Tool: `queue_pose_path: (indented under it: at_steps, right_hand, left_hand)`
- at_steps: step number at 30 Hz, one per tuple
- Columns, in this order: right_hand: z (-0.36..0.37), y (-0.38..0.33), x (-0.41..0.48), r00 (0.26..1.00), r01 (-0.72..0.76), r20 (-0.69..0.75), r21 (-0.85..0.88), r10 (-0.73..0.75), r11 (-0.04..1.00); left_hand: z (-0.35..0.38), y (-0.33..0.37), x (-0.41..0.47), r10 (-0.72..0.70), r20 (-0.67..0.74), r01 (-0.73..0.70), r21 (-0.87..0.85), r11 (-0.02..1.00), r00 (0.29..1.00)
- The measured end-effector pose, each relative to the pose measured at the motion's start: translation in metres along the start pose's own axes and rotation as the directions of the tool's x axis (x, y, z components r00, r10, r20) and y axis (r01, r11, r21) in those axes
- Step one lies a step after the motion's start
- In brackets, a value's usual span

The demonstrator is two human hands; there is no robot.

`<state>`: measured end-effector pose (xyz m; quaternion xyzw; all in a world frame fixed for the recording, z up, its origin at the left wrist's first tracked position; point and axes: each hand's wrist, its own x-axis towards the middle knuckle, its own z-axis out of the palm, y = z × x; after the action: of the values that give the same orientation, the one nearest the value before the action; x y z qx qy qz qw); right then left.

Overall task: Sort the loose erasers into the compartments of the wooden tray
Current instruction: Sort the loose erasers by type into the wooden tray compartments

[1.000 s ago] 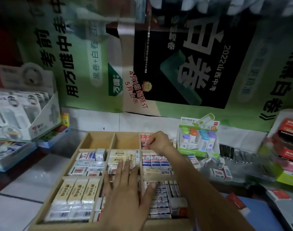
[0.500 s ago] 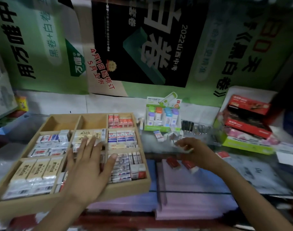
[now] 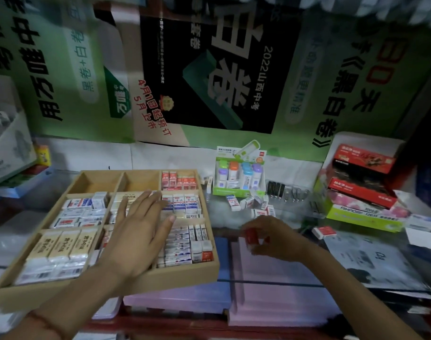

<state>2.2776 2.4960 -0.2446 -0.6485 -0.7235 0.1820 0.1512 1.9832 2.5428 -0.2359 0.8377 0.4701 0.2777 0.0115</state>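
Watching the head view, I see my right hand [image 3: 273, 239] pinching a red eraser [image 3: 250, 236] just right of the wooden tray [image 3: 185, 273]. My left hand [image 3: 138, 231] lies flat, fingers straight, on its middle. I should slot it squarely among the red erasers [image 3: 178, 182] in the tray's far-right compartment, steadying the tray.

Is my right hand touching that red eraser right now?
Touching. Head view: the right hand pinches the red eraser, just right of the wooden tray.

The right grip [image 3: 274, 239] has picked up a red eraser [image 3: 250, 236].
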Motion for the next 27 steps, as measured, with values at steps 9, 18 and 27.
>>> queue_pose_path:
  at_steps: [9, 18, 27]
  right_hand:
    - [-0.013, -0.093, 0.090, 0.990, -0.015, -0.082, 0.738, 0.111, 0.675]
    - [0.020, -0.134, 0.190, 0.955, -0.280, -0.069, 0.123, 0.289, 0.952]
    - [0.012, -0.136, 0.207, 0.944, -0.324, 0.043, -0.070, 0.327, 0.944]
  left_hand:
    - [0.017, -0.036, 0.054, -0.211, 0.173, 0.201, 0.074, 0.977, 0.962]
    - [0.033, -0.041, 0.064, -0.255, 0.251, 0.244, 0.075, 0.967, 0.934]
    - [0.036, -0.041, 0.066, -0.269, 0.239, 0.268, 0.041, 0.963, 0.933]
